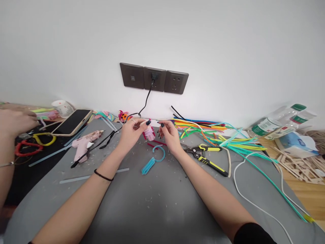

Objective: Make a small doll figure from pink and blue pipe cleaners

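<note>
My left hand point(132, 132) and my right hand point(169, 135) meet over the grey mat point(142, 206), fingers pinched around a small pink pipe-cleaner piece point(149, 133). The left thumb and forefinger close on its top; the right fingertips close beside it. Just below lies a blue pipe-cleaner hook point(153, 161) with short red bits point(154, 145) next to it. Yellow-handled pliers point(207, 156) rest right of my right wrist.
A pink glue gun point(85, 145) lies left, its black cord running to the wall socket point(154, 78). Coloured pipe cleaners point(218, 134) fan out at right, with bottles point(276, 122) and wooden sticks point(302, 166). Another person's hand point(15, 122) works at far left near a phone point(73, 122) and scissors point(33, 144).
</note>
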